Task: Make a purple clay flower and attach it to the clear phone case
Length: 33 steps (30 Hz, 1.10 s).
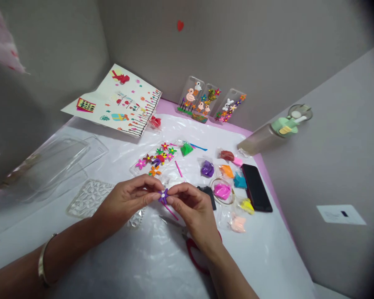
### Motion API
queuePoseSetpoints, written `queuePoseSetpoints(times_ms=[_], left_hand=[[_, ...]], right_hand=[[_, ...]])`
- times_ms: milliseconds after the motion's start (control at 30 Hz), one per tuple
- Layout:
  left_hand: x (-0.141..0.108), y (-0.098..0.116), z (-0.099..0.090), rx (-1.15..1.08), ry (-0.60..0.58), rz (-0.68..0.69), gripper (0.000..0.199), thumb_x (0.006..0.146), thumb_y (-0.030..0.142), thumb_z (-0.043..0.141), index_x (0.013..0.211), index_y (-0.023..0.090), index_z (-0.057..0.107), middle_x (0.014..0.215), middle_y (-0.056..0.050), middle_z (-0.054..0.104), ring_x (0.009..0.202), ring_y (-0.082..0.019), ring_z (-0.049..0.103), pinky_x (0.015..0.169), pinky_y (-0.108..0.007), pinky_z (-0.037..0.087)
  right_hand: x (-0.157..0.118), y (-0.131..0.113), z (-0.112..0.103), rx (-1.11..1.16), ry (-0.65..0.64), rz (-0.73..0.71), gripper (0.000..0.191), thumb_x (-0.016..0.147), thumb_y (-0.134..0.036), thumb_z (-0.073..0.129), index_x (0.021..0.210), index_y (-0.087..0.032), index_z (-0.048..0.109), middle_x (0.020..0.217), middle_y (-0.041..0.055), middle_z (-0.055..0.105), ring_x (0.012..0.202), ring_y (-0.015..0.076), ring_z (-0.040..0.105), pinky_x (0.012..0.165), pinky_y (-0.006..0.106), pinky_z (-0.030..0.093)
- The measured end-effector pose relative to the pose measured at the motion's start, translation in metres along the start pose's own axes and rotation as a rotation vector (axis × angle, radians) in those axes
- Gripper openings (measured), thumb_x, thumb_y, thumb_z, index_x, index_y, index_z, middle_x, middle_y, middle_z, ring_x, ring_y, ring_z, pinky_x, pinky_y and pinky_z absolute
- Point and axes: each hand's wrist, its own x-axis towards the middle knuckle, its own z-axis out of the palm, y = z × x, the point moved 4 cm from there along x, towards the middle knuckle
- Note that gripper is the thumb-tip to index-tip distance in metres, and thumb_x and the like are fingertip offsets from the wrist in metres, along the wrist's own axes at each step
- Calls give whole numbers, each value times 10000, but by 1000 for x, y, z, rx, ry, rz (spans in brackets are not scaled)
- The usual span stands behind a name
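A small purple clay flower with a white centre is pinched between the fingertips of both hands, above the white covered table. My left hand holds it from the left, with fingers closed; my right hand grips its right side. Just beyond them lies a clear phone case decorated with several bright clay flowers and a small figure. A pink stick shows below the flower. Red-handled scissors lie partly hidden under my right wrist.
Bagged clay, such as purple and pink, lies right of centre beside a black phone. A bottle leans at the back right. Decorated cases stand by the wall. A textured clear sheet lies left.
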Motion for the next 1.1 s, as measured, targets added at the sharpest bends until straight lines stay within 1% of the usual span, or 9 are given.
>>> queuePoseSetpoints(times_ms=[267,433,567,633,700,833,933,1033,1100], left_hand=[[0,-2,0,-20,-19,-4,90,841,302,755,878,225,725,883,-4,737,857,-158,709,790,-215,556],[0,-5,-5,77,-12,8,162,925,390,684,993,251,731,931,-6,739,898,-168,697,815,-220,543],[0,-4,-6,139,-28,3,213,960,398,629,1063,246,738,1007,-31,755,968,-195,697,879,-264,545],[0,-4,-3,112,-61,-6,190,944,378,646,1034,240,740,1016,-31,754,969,-197,697,883,-272,548],[1,-3,-2,57,-83,-15,163,921,368,671,989,233,735,976,-25,747,939,-192,697,855,-265,553],[1,-3,-2,7,-86,-19,163,895,373,706,918,212,711,893,-19,710,857,-176,675,782,-244,548],[1,-4,-2,-5,-101,-11,153,907,365,704,914,213,699,880,-8,684,848,-160,656,780,-230,537],[0,-5,-3,-22,-91,-6,151,920,370,694,920,219,685,891,-4,673,876,-162,651,809,-234,532],[0,-5,-3,-9,-63,-8,174,923,391,689,923,218,678,888,-9,669,870,-170,647,804,-246,532]], right_hand=[[0,0,0,11,19,4,91,778,-277,816,813,-226,750,777,-16,714,723,131,606,701,258,468],[0,-1,-1,-10,4,-3,100,806,-312,796,836,-226,756,797,-2,724,741,146,620,717,272,479],[0,-2,1,9,-24,0,100,802,-313,795,845,-231,760,818,3,739,761,156,641,733,278,497],[0,-2,1,10,-19,7,105,794,-313,801,839,-230,755,801,0,731,745,150,630,715,270,490],[0,-1,1,3,-12,13,108,790,-310,803,829,-226,749,778,-4,718,724,143,613,695,264,477],[0,0,1,-11,-24,6,94,805,-296,790,825,-217,742,774,-9,703,720,133,597,689,255,461],[0,-2,0,-16,-28,1,107,827,-314,775,853,-217,740,788,-10,694,736,131,595,705,254,460],[0,-2,0,28,-32,20,157,824,-349,782,908,-227,730,819,-8,690,765,139,608,740,268,473],[0,-1,1,66,-41,38,178,798,-334,808,912,-231,718,835,-8,693,776,141,612,749,271,474]])
